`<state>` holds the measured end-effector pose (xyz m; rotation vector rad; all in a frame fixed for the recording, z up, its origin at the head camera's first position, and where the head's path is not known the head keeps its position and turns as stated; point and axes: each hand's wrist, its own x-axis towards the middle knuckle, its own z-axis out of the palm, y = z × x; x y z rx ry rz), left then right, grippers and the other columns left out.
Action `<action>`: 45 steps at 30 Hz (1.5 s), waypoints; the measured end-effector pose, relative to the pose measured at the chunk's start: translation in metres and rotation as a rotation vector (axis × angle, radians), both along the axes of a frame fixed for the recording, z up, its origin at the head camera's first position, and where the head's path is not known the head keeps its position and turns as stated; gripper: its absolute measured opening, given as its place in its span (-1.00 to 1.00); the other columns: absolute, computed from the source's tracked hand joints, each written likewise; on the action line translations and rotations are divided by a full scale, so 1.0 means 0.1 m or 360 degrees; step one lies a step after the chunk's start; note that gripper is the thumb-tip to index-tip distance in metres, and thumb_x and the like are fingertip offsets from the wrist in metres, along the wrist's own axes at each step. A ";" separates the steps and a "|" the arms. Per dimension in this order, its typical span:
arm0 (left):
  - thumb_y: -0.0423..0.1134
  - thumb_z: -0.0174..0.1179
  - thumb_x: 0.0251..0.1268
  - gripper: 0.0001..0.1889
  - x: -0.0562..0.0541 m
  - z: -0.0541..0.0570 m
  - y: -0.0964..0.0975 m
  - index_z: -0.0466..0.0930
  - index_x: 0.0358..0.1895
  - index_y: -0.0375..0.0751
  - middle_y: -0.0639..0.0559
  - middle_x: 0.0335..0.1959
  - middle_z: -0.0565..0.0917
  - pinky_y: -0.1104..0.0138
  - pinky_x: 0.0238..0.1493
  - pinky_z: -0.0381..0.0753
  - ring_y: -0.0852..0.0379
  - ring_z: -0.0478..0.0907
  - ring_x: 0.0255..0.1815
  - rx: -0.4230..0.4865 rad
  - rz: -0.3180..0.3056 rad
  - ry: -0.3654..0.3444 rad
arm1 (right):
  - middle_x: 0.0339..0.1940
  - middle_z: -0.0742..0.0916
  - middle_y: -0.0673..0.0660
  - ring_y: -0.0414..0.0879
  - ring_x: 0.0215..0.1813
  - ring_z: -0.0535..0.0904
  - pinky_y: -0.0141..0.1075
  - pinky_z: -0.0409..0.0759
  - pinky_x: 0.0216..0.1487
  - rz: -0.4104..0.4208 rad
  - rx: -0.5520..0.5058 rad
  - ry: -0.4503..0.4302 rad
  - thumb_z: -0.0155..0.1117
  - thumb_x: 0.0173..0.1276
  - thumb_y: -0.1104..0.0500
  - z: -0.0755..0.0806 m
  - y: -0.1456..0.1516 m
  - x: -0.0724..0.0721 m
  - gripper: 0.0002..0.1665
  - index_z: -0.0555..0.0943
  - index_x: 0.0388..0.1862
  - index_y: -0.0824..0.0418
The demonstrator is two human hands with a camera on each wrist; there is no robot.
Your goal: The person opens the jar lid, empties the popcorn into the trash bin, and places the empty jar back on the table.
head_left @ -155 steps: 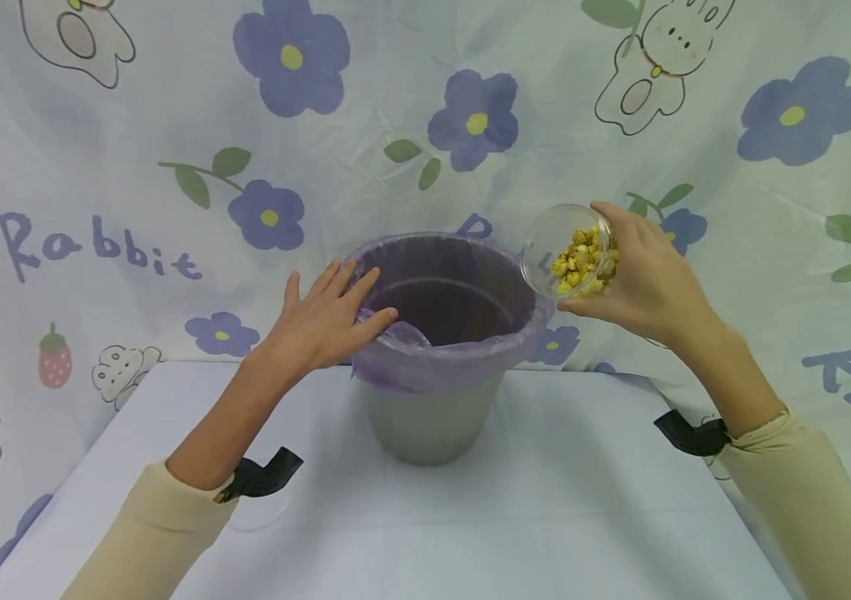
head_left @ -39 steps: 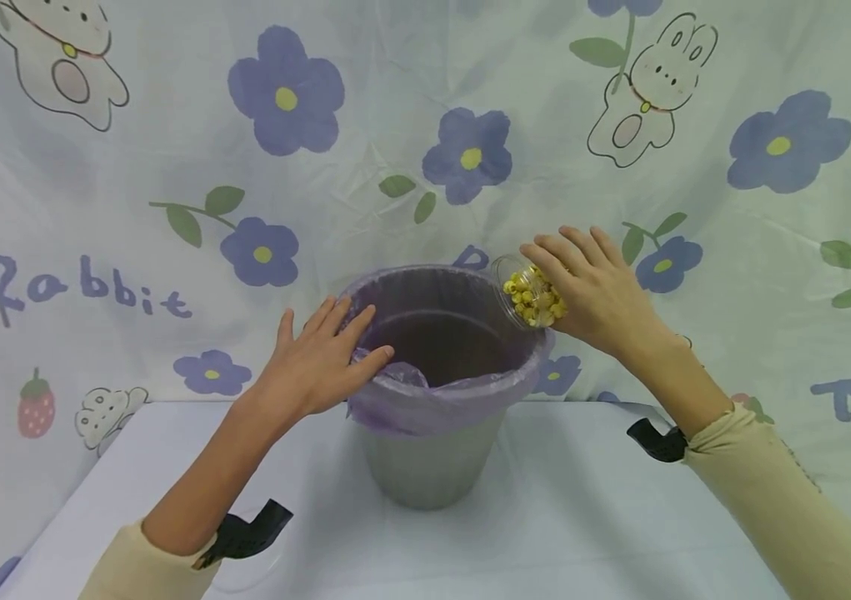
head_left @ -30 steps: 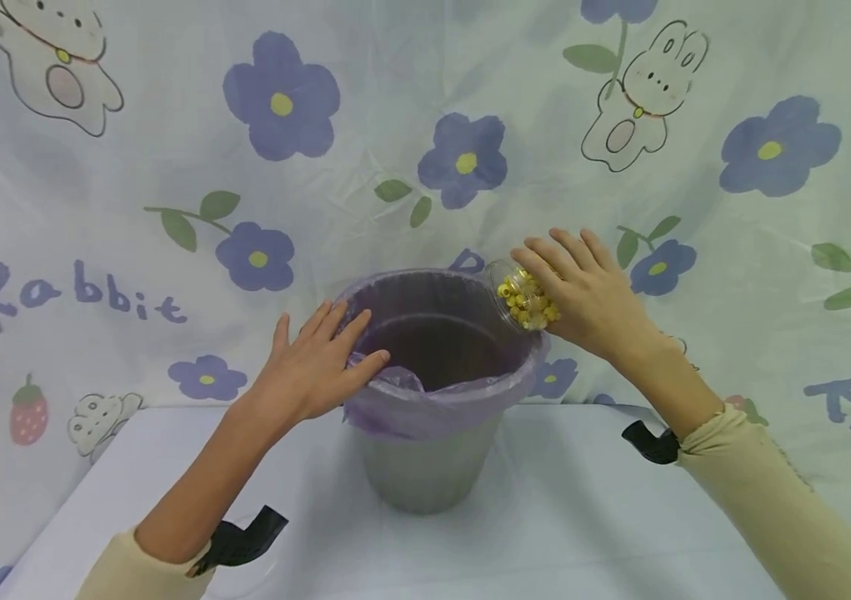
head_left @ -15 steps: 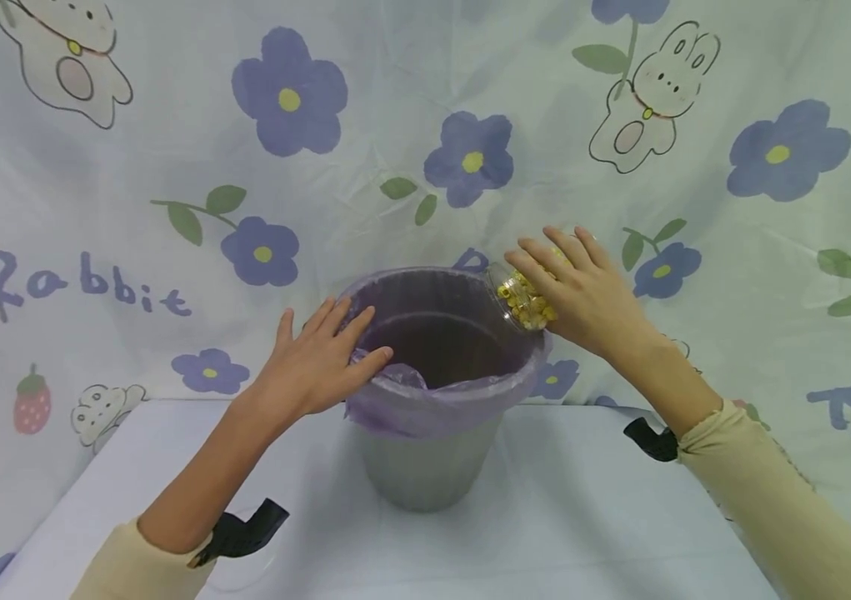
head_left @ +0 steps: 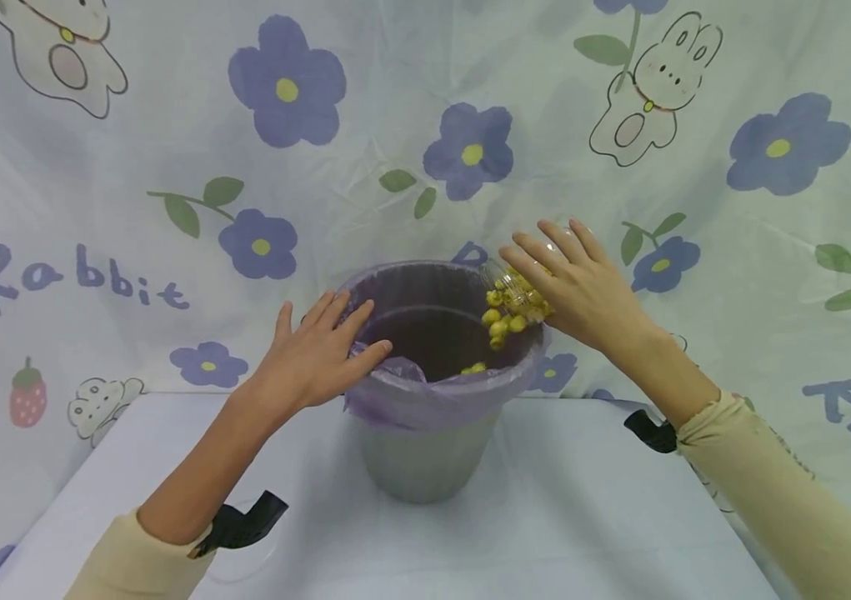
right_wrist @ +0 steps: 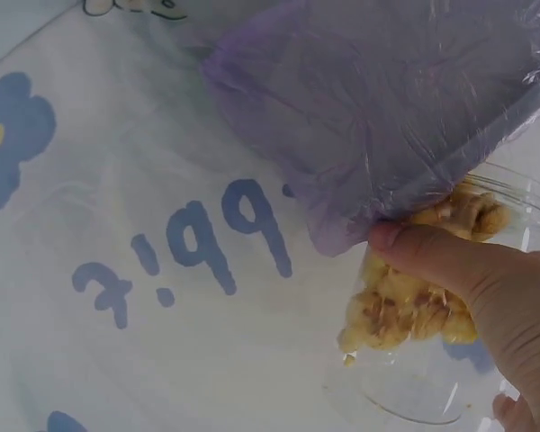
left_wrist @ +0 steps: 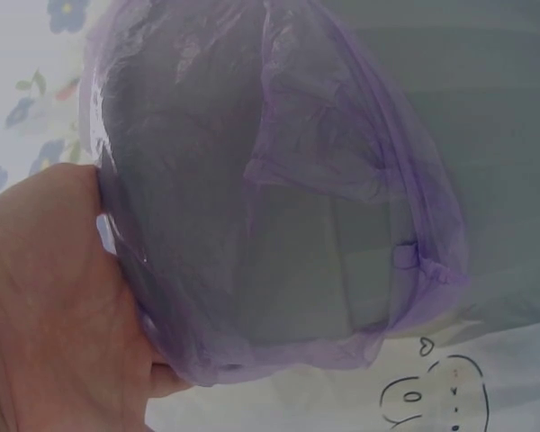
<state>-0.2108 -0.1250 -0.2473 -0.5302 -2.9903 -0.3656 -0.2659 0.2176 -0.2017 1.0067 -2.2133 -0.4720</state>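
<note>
My right hand (head_left: 583, 287) grips a clear plastic jar (right_wrist: 414, 369) of yellow popcorn (right_wrist: 405, 310), tipped mouth-down over the right side of a trash bin (head_left: 425, 467). Several pieces of popcorn (head_left: 502, 323) spill from the jar's mouth, and a few more show lower inside the bin. In the right wrist view the thumb lies along the jar next to the purple bag. A thin purple trash bag (head_left: 425, 400) lines the bin and folds over its rim. My left hand (head_left: 312, 354) rests on the left rim, fingers spread and straight, as the left wrist view also shows.
The bin stands on a white table (head_left: 583, 517). Close behind it hangs a pale curtain (head_left: 380, 100) printed with blue flowers, rabbits and lettering. Black straps (head_left: 245, 525) sit at both wrists.
The right hand has brought the jar leftward over the bin and tilted it further, and popcorn now falls out of it. The left hand stays on the rim.
</note>
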 end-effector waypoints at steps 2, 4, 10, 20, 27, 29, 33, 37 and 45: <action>0.33 -0.21 0.50 -0.18 0.00 0.00 0.00 0.01 0.61 -0.15 -0.32 0.59 -0.06 -0.36 0.36 -0.48 -0.27 -0.24 0.59 -0.0002 -0.0001 -0.0001 | 0.52 0.34 0.25 0.26 0.53 0.13 0.10 -0.12 0.53 -0.0008 0.0012 0.0001 0.79 -0.22 0.09 0.00 -0.01 0.00 0.38 0.19 0.56 0.16; 0.33 -0.21 0.50 -0.18 -0.01 0.00 -0.01 0.01 0.61 -0.15 -0.32 0.59 -0.07 -0.36 0.36 -0.48 -0.27 -0.24 0.59 -0.0004 -0.0003 -0.0001 | 0.51 0.35 0.25 0.26 0.53 0.13 0.10 -0.13 0.53 -0.0014 0.0023 0.0006 0.79 -0.21 0.09 0.00 -0.02 -0.01 0.37 0.19 0.56 0.16; 0.34 -0.23 0.50 -0.17 -0.02 -0.01 -0.01 0.00 0.61 -0.14 -0.32 0.59 -0.07 -0.36 0.36 -0.48 -0.26 -0.25 0.59 -0.0013 -0.0006 -0.0003 | 0.52 0.34 0.23 0.25 0.53 0.13 0.08 -0.17 0.54 -0.0016 0.0101 0.0066 0.79 -0.22 0.09 0.01 -0.05 0.00 0.36 0.21 0.56 0.14; 0.35 -0.24 0.50 -0.17 -0.02 0.01 -0.01 -0.02 0.62 -0.12 -0.31 0.60 -0.09 -0.35 0.36 -0.50 -0.25 -0.26 0.60 -0.0010 -0.0005 -0.0022 | 0.59 0.21 0.18 0.21 0.59 -0.02 0.11 -0.25 0.53 -0.0116 0.0469 0.0206 0.72 -0.13 0.27 0.04 -0.16 0.07 0.32 0.19 0.59 0.06; 0.36 -0.25 0.50 -0.16 -0.02 0.00 0.00 -0.02 0.62 -0.11 -0.30 0.60 -0.10 -0.34 0.36 -0.52 -0.23 -0.29 0.60 0.0001 -0.0005 -0.0033 | 0.62 0.14 0.15 0.19 0.61 -0.08 0.13 -0.30 0.53 -0.0180 0.0587 0.0248 0.77 -0.25 0.22 0.04 -0.18 0.09 0.47 0.10 0.62 -0.01; 0.36 -0.25 0.50 -0.17 -0.02 0.00 0.00 -0.02 0.62 -0.12 -0.30 0.60 -0.10 -0.34 0.36 -0.52 -0.22 -0.30 0.60 0.0000 -0.0003 -0.0036 | 0.62 0.15 0.14 0.19 0.61 -0.08 0.13 -0.30 0.53 -0.0163 0.0558 0.0247 0.75 -0.23 0.26 0.04 -0.17 0.08 0.44 0.12 0.62 -0.02; 0.36 -0.25 0.49 -0.16 -0.01 -0.01 0.00 -0.02 0.62 -0.11 -0.29 0.60 -0.10 -0.33 0.36 -0.53 -0.21 -0.31 0.60 0.0001 -0.0004 -0.0045 | 0.62 0.15 0.13 0.19 0.61 -0.11 0.13 -0.27 0.53 -0.0133 0.0521 0.0265 0.71 -0.19 0.33 0.02 -0.11 0.07 0.41 0.12 0.61 -0.04; 0.36 -0.25 0.50 -0.17 0.00 -0.01 -0.01 -0.02 0.62 -0.11 -0.29 0.60 -0.10 -0.34 0.36 -0.52 -0.21 -0.31 0.60 0.0001 -0.0004 -0.0047 | 0.62 0.14 0.13 0.18 0.61 -0.14 0.13 -0.22 0.53 -0.0080 0.0472 0.0298 0.67 -0.18 0.37 -0.01 -0.06 0.07 0.40 0.11 0.61 -0.05; 0.37 -0.26 0.50 -0.16 -0.01 -0.02 -0.03 -0.03 0.62 -0.11 -0.29 0.60 -0.11 -0.34 0.36 -0.52 -0.21 -0.31 0.60 0.0003 -0.0014 -0.0043 | 0.52 0.33 0.19 0.24 0.51 0.15 0.20 0.04 0.47 0.0115 -0.0150 0.0268 0.78 -0.31 0.23 -0.16 0.04 0.06 0.38 0.21 0.53 0.07</action>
